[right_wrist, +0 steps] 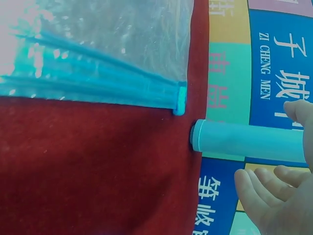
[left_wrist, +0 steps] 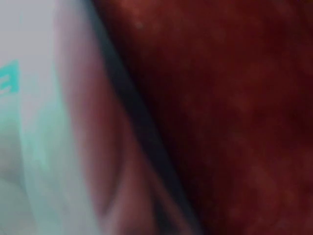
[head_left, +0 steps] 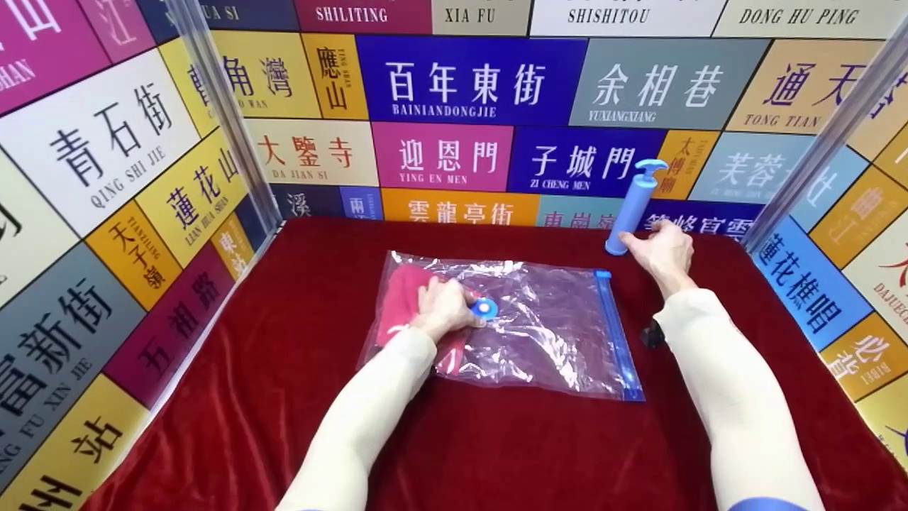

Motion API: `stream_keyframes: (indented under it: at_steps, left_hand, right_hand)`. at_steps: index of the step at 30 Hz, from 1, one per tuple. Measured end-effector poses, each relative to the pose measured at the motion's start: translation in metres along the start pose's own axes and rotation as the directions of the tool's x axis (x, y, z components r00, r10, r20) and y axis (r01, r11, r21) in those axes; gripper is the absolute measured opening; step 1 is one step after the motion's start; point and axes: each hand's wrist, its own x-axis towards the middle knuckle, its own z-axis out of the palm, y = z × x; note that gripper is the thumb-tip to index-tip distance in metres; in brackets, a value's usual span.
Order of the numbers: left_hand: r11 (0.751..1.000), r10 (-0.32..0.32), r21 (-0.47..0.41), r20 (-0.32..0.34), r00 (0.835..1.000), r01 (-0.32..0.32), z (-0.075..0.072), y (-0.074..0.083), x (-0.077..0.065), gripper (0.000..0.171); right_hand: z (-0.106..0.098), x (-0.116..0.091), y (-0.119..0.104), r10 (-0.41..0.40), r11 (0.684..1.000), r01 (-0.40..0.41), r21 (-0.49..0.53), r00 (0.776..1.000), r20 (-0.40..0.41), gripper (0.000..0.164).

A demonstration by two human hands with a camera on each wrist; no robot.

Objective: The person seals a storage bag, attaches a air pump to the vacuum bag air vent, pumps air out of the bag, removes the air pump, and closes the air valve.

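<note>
A clear zip storage bag point(head_left: 550, 333) lies flat, with folded pink-red cloth point(head_left: 403, 294) inside its left part. My left hand point(head_left: 443, 306) is over the cloth and pinches the round blue valve point(head_left: 485, 308) between thumb and fingers. The left wrist view is blurred and does not show the valve. At the back right, a blue hand pump point(head_left: 633, 209) stands upright, its T-shaped handle on top. Beside it is my right hand point(head_left: 660, 250). In the right wrist view the thumb and relaxed fingers point(right_wrist: 259, 188) spread on either side of the pump barrel point(right_wrist: 244, 139).
Dark red velvet cloth point(head_left: 284, 397) covers the table. The bag's blue zip strip point(head_left: 618, 333) runs along its right edge, with a slider point(right_wrist: 180, 100) at the far end. Behind the table rises a wall of coloured sign panels point(head_left: 468, 81), with clear corner posts point(head_left: 227, 113).
</note>
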Motion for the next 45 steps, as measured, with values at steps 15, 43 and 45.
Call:
stream_keyframes:
  at_steps: [15, 43, 45]
  left_hand:
    - [0.999, -0.037, 0.017, 0.001, 0.999, 0.037, 0.002, 0.001, 0.003, 0.053]
    - [1.0, -0.02, -0.01, -0.002, 1.0, 0.02, 0.003, 0.004, 0.003, 0.054]
    - [0.999, -0.036, 0.002, -0.004, 0.999, 0.036, 0.001, 0.0, 0.002, 0.054]
  right_hand:
    - [-0.001, 0.027, -0.03, 0.084, 0.993, -0.078, 0.088, 0.994, -0.064, 0.102]
    - [0.004, 0.064, -0.031, 0.235, 0.944, -0.21, 0.255, 0.969, -0.072, 0.095]
    - [0.007, 0.065, -0.034, 0.228, 0.942, -0.206, 0.265, 0.972, -0.058, 0.096]
